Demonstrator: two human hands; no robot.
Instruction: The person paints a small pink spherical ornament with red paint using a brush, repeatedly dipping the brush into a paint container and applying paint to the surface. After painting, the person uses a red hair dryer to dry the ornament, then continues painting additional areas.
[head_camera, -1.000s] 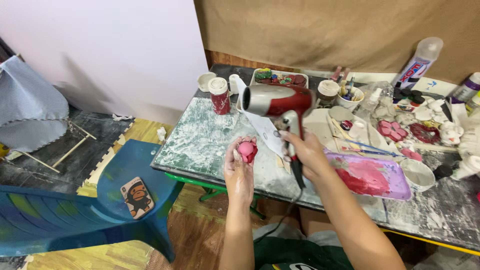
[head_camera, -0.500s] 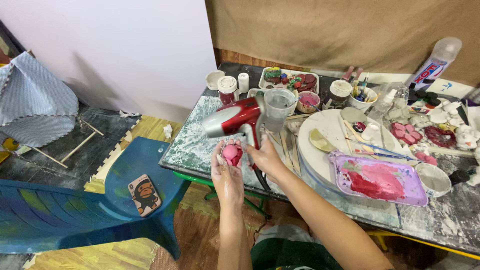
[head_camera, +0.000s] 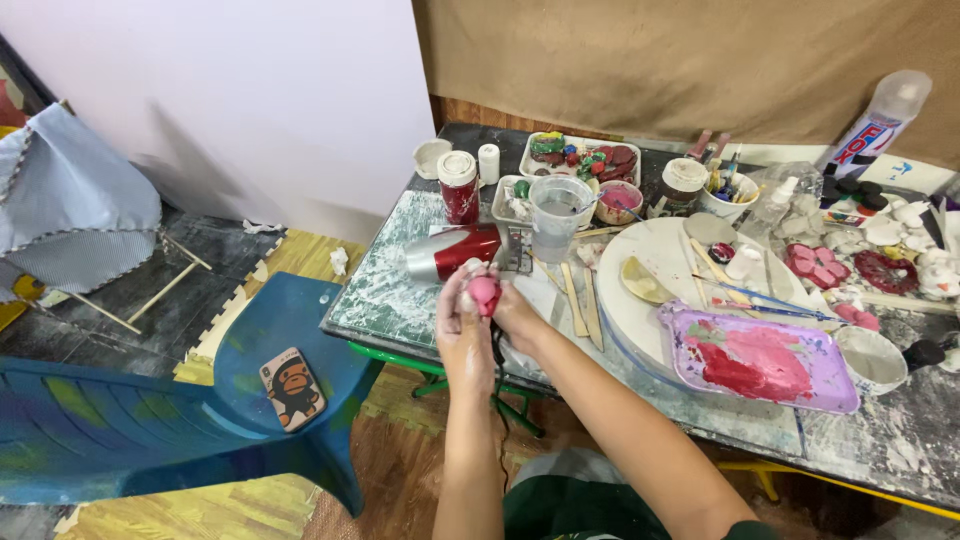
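The small pink piece (head_camera: 484, 292) already had its paint on, and the red hair dryer (head_camera: 458, 251) pointed at it, so the drying looked only partly done. The left hand (head_camera: 462, 325) was closed around the piece, holding it up over the table (head_camera: 385, 295) edge. The right hand (head_camera: 515, 308) was closed on the dryer's handle, close beside it.

White wall (head_camera: 250, 90) left; brown cloth backdrop (head_camera: 650, 60) behind paint-smeared table (head_camera: 385, 290); blue plastic chair (head_camera: 180, 420); wood floor (head_camera: 400, 470).
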